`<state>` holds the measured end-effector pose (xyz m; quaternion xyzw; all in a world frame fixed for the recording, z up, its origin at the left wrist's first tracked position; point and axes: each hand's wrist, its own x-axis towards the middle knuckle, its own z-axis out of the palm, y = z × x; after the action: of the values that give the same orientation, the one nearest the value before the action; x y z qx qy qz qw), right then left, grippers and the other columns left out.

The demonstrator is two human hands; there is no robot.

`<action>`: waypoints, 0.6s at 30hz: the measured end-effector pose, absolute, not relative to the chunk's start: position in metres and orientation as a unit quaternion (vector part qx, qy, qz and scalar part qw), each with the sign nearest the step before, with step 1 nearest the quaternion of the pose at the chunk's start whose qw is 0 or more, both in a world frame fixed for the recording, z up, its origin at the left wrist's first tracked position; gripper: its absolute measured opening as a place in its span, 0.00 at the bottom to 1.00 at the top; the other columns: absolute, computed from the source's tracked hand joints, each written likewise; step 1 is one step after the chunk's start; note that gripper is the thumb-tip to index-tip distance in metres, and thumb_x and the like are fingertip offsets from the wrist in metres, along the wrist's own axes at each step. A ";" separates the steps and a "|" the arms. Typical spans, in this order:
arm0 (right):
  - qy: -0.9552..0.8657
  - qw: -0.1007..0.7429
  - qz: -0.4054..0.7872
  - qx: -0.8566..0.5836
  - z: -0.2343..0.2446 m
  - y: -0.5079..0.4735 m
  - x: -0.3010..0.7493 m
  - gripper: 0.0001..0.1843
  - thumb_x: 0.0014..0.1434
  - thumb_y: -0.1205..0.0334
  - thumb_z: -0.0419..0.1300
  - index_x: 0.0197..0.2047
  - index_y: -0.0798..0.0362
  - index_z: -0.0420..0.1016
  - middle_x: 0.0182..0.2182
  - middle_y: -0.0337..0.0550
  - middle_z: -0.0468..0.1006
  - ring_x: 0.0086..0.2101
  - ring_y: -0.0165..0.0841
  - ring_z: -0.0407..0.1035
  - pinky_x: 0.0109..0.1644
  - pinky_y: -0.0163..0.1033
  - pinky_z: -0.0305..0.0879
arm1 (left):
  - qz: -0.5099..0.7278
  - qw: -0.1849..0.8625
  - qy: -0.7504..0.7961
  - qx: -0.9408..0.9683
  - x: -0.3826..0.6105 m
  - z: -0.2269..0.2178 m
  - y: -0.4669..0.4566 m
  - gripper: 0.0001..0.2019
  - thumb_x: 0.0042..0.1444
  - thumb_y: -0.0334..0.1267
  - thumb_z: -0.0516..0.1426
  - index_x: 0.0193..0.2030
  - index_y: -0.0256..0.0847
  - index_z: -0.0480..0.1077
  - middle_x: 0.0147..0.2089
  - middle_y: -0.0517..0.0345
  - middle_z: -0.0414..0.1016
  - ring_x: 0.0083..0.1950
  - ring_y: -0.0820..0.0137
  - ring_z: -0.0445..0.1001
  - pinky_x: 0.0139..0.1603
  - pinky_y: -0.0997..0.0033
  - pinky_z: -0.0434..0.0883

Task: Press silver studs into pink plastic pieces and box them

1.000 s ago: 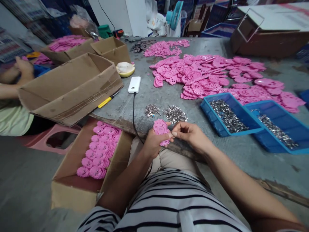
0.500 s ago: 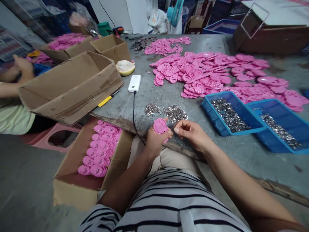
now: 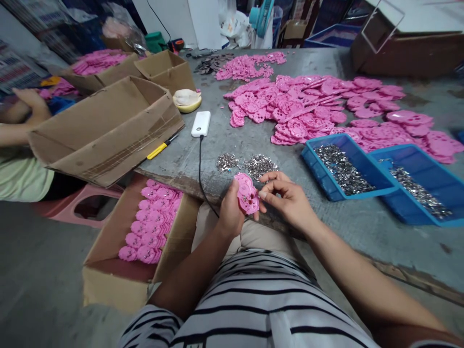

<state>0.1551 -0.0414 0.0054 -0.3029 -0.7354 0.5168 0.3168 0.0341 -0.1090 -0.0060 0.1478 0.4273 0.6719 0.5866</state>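
My left hand [image 3: 232, 210] is closed on a pink plastic piece [image 3: 247, 193] with small holes, held tilted over the table's front edge. At the right rim of that piece is my right hand [image 3: 284, 195], its thumb and index finger pinched together. Whatever small part may sit in that pinch is too small to make out. Just beyond my hands lie two heaps of small shiny metal parts, a larger heap [image 3: 261, 166] and a smaller heap [image 3: 227, 163].
Blue trays of metal parts, a near tray [image 3: 337, 166] and a far tray [image 3: 420, 186], stand right. A pile of pink pieces [image 3: 300, 104] covers the back. Left are a power bank [image 3: 200, 124], a yellow cutter [image 3: 157, 151], an open carton [image 3: 108, 130] and a co-worker's arm [image 3: 25, 130]. Below, a carton [image 3: 108, 285] holds stacked pink pieces.
My left hand has turned the pink piece, so its holed part now faces more toward me. My right hand has come closer, its fingertips now at the piece's edge.
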 end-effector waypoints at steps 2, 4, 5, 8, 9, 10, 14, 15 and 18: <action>-0.752 0.308 0.504 -0.293 0.008 -0.043 0.154 0.14 0.57 0.55 0.62 0.21 0.49 0.73 0.26 0.46 0.72 0.49 0.43 0.65 0.51 0.48 0.62 | 0.669 0.582 0.439 0.144 0.036 -0.006 -0.109 0.24 0.56 0.59 0.51 0.38 0.37 0.69 0.23 0.55 0.71 0.26 0.67 0.75 0.17 0.75 0.66; -0.761 0.302 0.497 -0.288 0.009 -0.044 0.154 0.13 0.57 0.57 0.62 0.22 0.49 0.73 0.25 0.46 0.72 0.51 0.43 0.64 0.51 0.49 0.62 | 0.663 0.581 0.451 0.142 0.038 -0.006 -0.110 0.25 0.54 0.61 0.52 0.36 0.37 0.68 0.22 0.57 0.69 0.23 0.68 0.73 0.15 0.75 0.63; -0.765 0.299 0.493 -0.286 0.009 -0.045 0.154 0.12 0.57 0.59 0.62 0.22 0.50 0.73 0.26 0.46 0.72 0.51 0.43 0.63 0.51 0.48 0.63 | 0.659 0.581 0.456 0.144 0.038 -0.006 -0.110 0.25 0.52 0.63 0.52 0.36 0.38 0.67 0.21 0.57 0.69 0.22 0.68 0.72 0.15 0.76 0.62; -0.777 0.289 0.485 -0.278 0.010 -0.045 0.154 0.11 0.57 0.62 0.61 0.23 0.51 0.74 0.30 0.46 0.72 0.52 0.42 0.64 0.51 0.47 0.63 | 0.655 0.580 0.458 0.156 0.039 -0.006 -0.111 0.27 0.49 0.65 0.54 0.35 0.39 0.66 0.22 0.57 0.69 0.21 0.69 0.71 0.13 0.76 0.60; -0.779 0.285 0.484 -0.277 0.010 -0.044 0.154 0.11 0.57 0.63 0.61 0.23 0.51 0.74 0.31 0.47 0.73 0.51 0.42 0.64 0.50 0.47 0.64 | 0.655 0.581 0.456 0.161 0.039 -0.006 -0.111 0.27 0.49 0.65 0.54 0.36 0.39 0.66 0.22 0.58 0.69 0.20 0.70 0.71 0.13 0.76 0.60; -0.781 0.280 0.485 -0.277 0.011 -0.044 0.155 0.10 0.56 0.63 0.61 0.23 0.51 0.74 0.33 0.47 0.73 0.51 0.42 0.65 0.50 0.46 0.64 | 0.654 0.584 0.452 0.165 0.039 -0.006 -0.111 0.27 0.49 0.64 0.54 0.36 0.38 0.66 0.22 0.58 0.69 0.20 0.70 0.70 0.13 0.76 0.60; -0.779 0.260 0.495 -0.284 0.015 -0.044 0.155 0.11 0.56 0.62 0.61 0.23 0.52 0.75 0.39 0.47 0.73 0.46 0.39 0.68 0.48 0.44 0.67 | 0.653 0.594 0.437 0.173 0.039 -0.008 -0.111 0.25 0.52 0.60 0.53 0.40 0.37 0.64 0.22 0.61 0.68 0.17 0.72 0.68 0.12 0.77 0.61; -0.778 0.257 0.497 -0.286 0.016 -0.044 0.155 0.11 0.56 0.62 0.61 0.23 0.52 0.75 0.39 0.47 0.73 0.45 0.39 0.69 0.47 0.44 0.67 | 0.657 0.592 0.434 0.173 0.039 -0.009 -0.110 0.24 0.53 0.59 0.53 0.41 0.37 0.64 0.23 0.62 0.68 0.16 0.73 0.68 0.12 0.77 0.61; -0.776 0.250 0.499 -0.293 0.017 -0.043 0.154 0.12 0.56 0.61 0.61 0.22 0.52 0.74 0.39 0.47 0.73 0.45 0.39 0.69 0.47 0.43 0.68 | 0.670 0.584 0.426 0.168 0.039 -0.011 -0.110 0.22 0.54 0.56 0.53 0.42 0.37 0.63 0.25 0.63 0.67 0.16 0.75 0.66 0.11 0.78 0.61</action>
<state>0.1545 -0.0432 0.0173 -0.2930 -0.7760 0.4995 0.2499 0.0386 -0.1100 -0.0114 0.1680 0.4257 0.6702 0.5844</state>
